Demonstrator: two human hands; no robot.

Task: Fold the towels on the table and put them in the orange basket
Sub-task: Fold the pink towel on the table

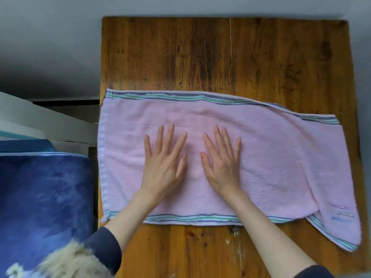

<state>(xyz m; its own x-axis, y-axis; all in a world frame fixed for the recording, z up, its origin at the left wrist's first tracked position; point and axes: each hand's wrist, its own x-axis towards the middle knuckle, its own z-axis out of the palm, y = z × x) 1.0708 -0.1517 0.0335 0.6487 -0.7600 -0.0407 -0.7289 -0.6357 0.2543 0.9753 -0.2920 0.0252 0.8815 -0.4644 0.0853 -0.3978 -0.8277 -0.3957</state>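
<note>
Worn brown wooden bench [200, 57], square-topped, with a seam running away from the hands. Directly on it, a pink terry towel with striped borders [271, 157], folded lengthwise, spread flat beneath both palms, its right-hand end skewed.

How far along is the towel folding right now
Early on. The pink towel already looks doubled over once on the wooden table, though its right end sits skewed. In hand: the left hand and right hand lie flat on the middle of it, fingers straight. Left: further folds, then the basket, which is not in view.
</note>
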